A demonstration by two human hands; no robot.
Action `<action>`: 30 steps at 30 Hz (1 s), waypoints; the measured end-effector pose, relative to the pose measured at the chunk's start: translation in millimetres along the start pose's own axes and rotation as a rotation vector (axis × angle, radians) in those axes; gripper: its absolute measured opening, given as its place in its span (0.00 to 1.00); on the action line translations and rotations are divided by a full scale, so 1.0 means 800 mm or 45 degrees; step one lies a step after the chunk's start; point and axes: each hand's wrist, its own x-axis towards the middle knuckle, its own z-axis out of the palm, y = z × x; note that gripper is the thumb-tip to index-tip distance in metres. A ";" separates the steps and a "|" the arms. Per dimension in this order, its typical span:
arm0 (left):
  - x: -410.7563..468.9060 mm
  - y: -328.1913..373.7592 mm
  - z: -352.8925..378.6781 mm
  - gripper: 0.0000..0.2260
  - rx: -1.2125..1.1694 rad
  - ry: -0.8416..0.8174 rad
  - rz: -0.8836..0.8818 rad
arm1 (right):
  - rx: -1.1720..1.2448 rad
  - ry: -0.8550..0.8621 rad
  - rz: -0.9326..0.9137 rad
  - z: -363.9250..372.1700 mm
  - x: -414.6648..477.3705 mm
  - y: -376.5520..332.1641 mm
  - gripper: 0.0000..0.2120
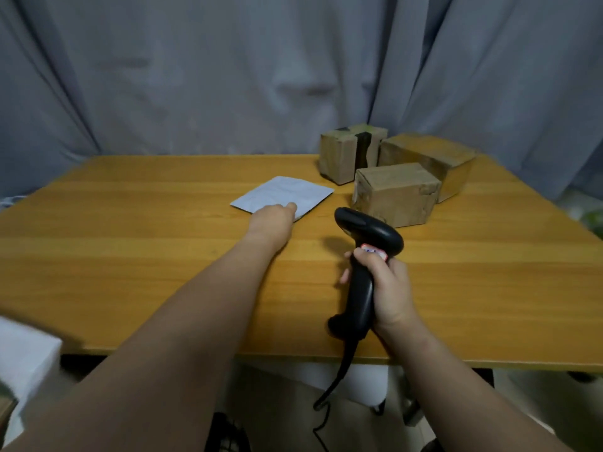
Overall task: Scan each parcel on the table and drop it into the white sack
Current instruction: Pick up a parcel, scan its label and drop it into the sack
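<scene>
Parcel [283,193], flat and grey, lies on the tabletop [130,256] at the left hand's [273,217] fingertips; whether they grip it is unclear. Right hand [385,288] clasps a black scanner [370,231]; three cardboard boxes [394,194] sit beyond it.

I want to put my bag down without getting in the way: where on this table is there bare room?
The whole left half of the table is bare wood, from the flat white packet to the left edge. The near right corner, beside the right hand holding the scanner, is bare too. The far right is crowded with three boxes.
</scene>
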 end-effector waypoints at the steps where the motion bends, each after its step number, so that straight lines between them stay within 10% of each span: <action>1: -0.004 0.003 -0.001 0.10 0.040 0.042 0.016 | 0.004 0.000 -0.001 0.000 0.000 0.000 0.12; 11: -0.115 -0.039 -0.063 0.07 -1.006 0.907 -0.162 | 0.024 0.023 0.079 -0.001 -0.007 -0.007 0.06; 25: -0.252 -0.045 -0.068 0.07 -2.025 0.791 -0.452 | 0.312 0.107 0.107 0.046 -0.068 -0.046 0.10; 30: -0.270 -0.018 -0.043 0.05 -1.971 0.534 -0.517 | 0.139 0.212 -0.048 0.058 -0.088 -0.059 0.11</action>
